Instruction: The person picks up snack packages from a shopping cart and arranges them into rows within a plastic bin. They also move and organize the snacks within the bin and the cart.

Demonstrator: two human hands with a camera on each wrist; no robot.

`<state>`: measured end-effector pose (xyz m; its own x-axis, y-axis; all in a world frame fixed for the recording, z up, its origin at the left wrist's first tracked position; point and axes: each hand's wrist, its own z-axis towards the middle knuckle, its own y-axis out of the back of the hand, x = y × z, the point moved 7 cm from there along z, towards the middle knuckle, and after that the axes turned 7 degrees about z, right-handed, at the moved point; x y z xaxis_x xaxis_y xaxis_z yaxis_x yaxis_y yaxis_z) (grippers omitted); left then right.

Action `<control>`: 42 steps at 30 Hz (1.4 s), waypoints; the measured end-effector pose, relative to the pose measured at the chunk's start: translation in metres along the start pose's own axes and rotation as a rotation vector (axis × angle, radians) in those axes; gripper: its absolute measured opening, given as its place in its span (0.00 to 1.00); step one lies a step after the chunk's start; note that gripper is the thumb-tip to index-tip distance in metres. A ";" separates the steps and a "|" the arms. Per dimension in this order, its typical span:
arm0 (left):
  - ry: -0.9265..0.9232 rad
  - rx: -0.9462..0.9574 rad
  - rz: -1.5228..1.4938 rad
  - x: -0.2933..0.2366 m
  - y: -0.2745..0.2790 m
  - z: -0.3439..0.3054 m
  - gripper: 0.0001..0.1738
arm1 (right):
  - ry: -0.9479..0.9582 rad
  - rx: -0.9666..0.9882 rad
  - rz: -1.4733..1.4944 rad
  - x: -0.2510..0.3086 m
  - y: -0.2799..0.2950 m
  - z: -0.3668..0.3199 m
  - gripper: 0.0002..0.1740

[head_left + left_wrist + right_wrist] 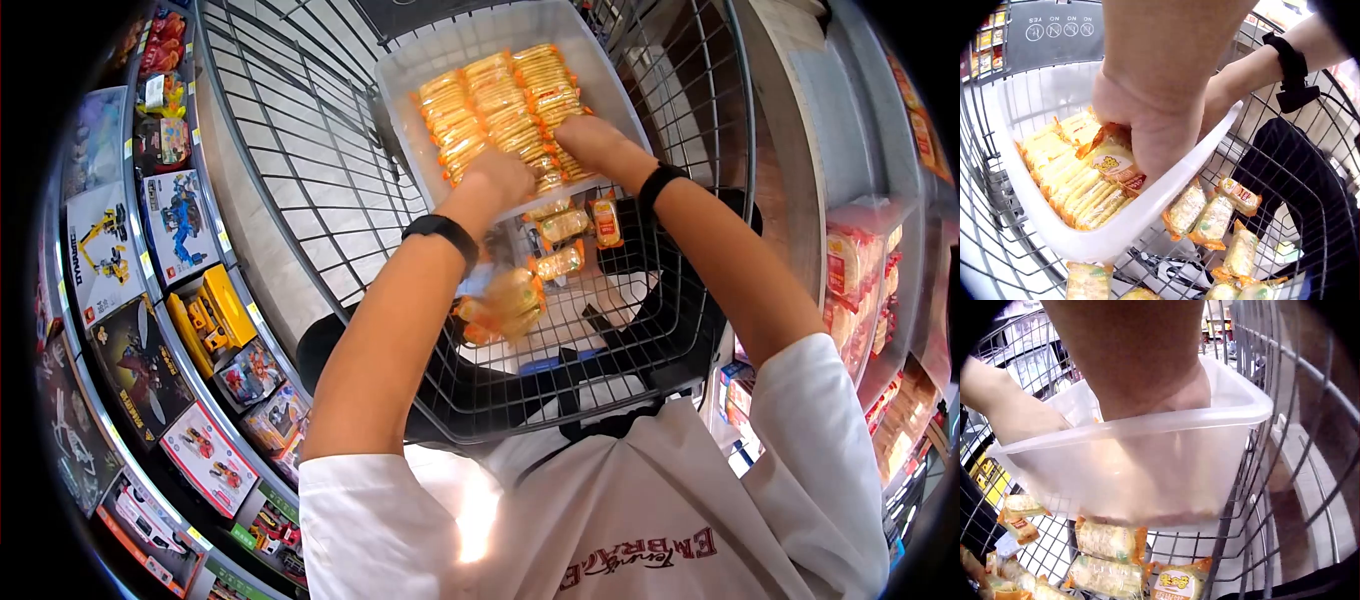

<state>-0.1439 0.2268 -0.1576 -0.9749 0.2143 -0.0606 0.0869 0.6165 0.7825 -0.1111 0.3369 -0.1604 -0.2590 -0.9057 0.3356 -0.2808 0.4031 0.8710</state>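
A clear plastic bin (400,110) full of orange-edged snack packets (500,100) sits tilted in a wire shopping cart (300,150). My left hand (500,178) reaches over the near rim and its fingers curl round a packet (1113,164) in the bin (1147,219). My right hand (590,140) is pushed down among the packets beside it. In the right wrist view its fingers show only dimly through the bin wall (1147,444), so its grip is unclear. Loose packets (565,225) lie on the cart floor below the bin, and a blurred bunch (505,300) shows under my left forearm.
Shelves of boxed toys (180,215) run along the left of the cart. Shelves with bagged snacks (850,270) stand on the right. Black straps circle both wrists. The cart's wire walls enclose the bin on all sides.
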 end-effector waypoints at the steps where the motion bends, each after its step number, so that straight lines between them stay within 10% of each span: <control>1: -0.001 -0.036 -0.029 0.000 0.001 -0.001 0.18 | -0.003 -0.004 -0.003 -0.003 -0.004 0.000 0.06; 7: 0.050 -0.140 -0.128 0.005 0.000 -0.015 0.17 | -0.084 0.141 0.028 -0.021 -0.021 0.005 0.11; 13: 0.215 -0.252 -0.138 0.014 0.009 -0.022 0.30 | 0.133 -0.107 -0.090 -0.008 -0.002 -0.007 0.09; 17: 0.333 -0.210 -0.211 0.024 -0.001 -0.010 0.37 | -0.032 0.172 -0.229 -0.012 -0.024 -0.009 0.07; 28: 0.322 -0.113 -0.201 0.031 0.017 -0.010 0.20 | -0.102 0.209 -0.113 -0.002 0.006 -0.009 0.09; 30: 0.319 -0.139 -0.230 0.030 0.028 -0.021 0.18 | -0.150 -0.034 0.019 0.020 0.072 -0.020 0.07; 34: 0.452 -0.637 -0.711 0.029 0.081 -0.089 0.18 | -0.273 0.326 0.687 0.052 0.121 -0.097 0.10; 39: 0.350 -1.078 -1.780 -0.029 0.095 -0.225 0.18 | 0.104 0.572 0.502 0.045 -0.005 -0.118 0.14; 41: 0.381 -1.129 -1.829 -0.050 0.076 -0.254 0.20 | -0.538 0.394 0.583 0.039 -0.013 -0.126 0.21; 42: 0.268 -1.191 -2.016 -0.060 0.057 -0.259 0.21 | -0.533 0.398 0.578 0.037 -0.028 -0.126 0.21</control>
<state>-0.1333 0.0527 0.0515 0.3385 0.0073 -0.9409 -0.6604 -0.7105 -0.2430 0.0039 0.2760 -0.1270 -0.8292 -0.4037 0.3866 -0.2475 0.8853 0.3938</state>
